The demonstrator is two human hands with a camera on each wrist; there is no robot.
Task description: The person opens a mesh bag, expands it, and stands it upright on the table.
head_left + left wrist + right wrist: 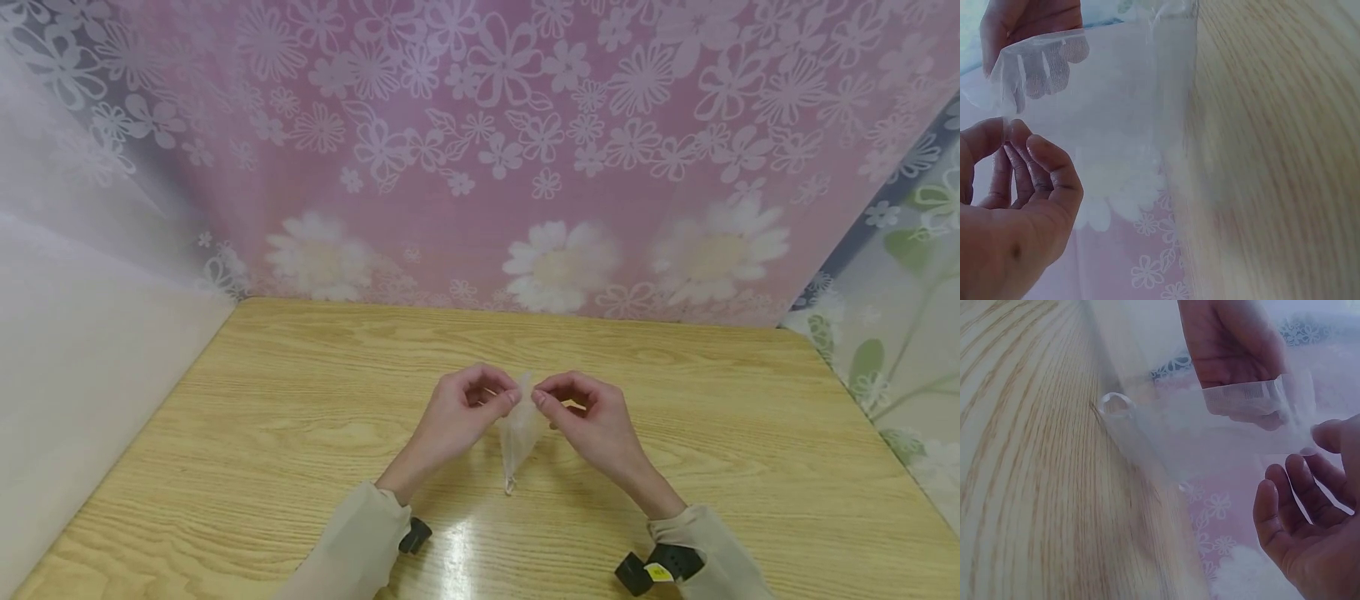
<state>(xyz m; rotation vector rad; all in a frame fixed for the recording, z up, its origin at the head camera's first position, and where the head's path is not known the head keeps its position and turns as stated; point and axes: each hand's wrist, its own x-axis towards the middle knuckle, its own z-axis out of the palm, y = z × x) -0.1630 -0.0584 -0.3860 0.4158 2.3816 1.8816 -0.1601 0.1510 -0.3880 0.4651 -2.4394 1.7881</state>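
Observation:
A sheer white mesh pouch hangs between both hands above the table, narrowing downward in the head view. My left hand pinches its upper edge between thumb and forefinger. Opposite, my right hand pinches the same edge the same way, a short gap from the left fingertips. In the left wrist view the fabric is thin enough that the right hand's fingers show through it. A small white cord loop sticks out at the pouch's far end in the right wrist view. No contents are visible inside the mesh.
The wood-grain table spreads around both hands. A pink flowered curtain hangs along its back edge, with pale cloth on the left and leaf-patterned cloth on the right. Each wrist carries a black camera strap.

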